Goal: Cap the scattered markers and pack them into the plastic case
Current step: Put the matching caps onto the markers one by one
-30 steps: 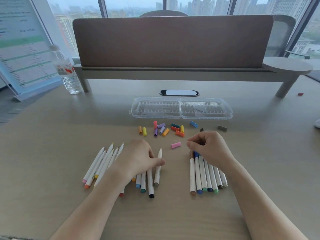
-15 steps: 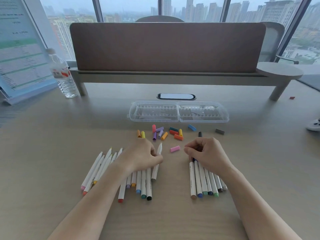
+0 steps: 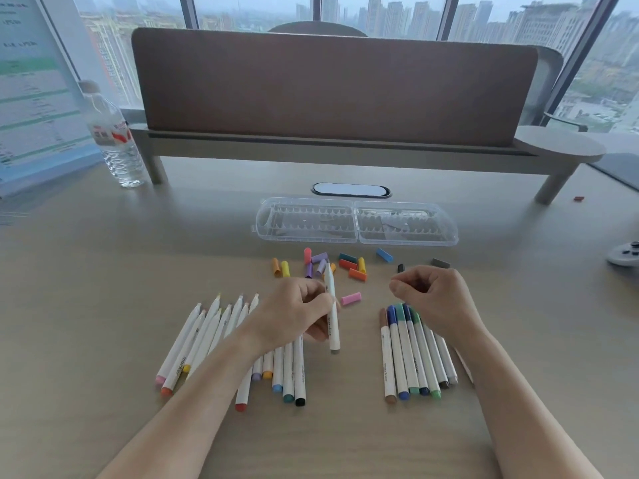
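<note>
A pale wood-look desk [image 3: 103, 305] fills the foreground. Across its far side stands a brown felt divider [image 3: 332, 95] on a light shelf [image 3: 345, 157] with angled legs, its right end rounded. Behind that, tall windows [image 3: 449, 19] with dark frames show hazy grey high-rises under flat daylight. An office chair [image 3: 539, 95] peeks out at the right. An oval cable port [image 3: 351, 190] sits in the desk.

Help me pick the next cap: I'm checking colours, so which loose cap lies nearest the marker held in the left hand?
The pink plastic cap, lying alone just right of the white marker that the left hand holds; the other caps cluster farther back.
</note>
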The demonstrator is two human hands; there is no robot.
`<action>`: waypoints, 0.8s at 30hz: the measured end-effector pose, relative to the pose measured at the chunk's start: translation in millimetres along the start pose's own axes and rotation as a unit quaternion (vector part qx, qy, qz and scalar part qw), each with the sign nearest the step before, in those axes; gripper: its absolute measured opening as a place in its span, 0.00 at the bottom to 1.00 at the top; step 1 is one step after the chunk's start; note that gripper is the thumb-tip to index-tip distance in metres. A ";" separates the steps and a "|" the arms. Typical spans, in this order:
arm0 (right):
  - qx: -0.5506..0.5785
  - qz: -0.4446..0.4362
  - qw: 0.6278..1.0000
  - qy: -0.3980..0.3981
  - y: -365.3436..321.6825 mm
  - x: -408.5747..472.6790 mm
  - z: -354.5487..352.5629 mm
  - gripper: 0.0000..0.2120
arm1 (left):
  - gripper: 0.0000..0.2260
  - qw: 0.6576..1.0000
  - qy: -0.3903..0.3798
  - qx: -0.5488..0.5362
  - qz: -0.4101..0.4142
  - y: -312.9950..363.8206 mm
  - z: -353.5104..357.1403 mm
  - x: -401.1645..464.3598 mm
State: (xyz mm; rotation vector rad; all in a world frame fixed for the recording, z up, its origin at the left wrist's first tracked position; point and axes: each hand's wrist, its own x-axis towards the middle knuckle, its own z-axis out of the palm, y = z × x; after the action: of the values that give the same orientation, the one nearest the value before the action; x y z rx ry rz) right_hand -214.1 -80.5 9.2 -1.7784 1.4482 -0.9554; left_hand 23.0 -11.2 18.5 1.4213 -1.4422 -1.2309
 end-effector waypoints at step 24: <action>-0.043 0.105 0.981 0.155 63.3 48.5 -52.6 0.06 | 0.11 0.993 -0.029 -0.106 -0.047 33.5 86.5 71.4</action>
State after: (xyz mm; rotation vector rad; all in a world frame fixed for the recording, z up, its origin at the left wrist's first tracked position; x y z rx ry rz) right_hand -285.1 -141.7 -9.6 -1.5445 1.8551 -1.1082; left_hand -75.9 -73.8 20.9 1.3301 -1.2514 -1.4493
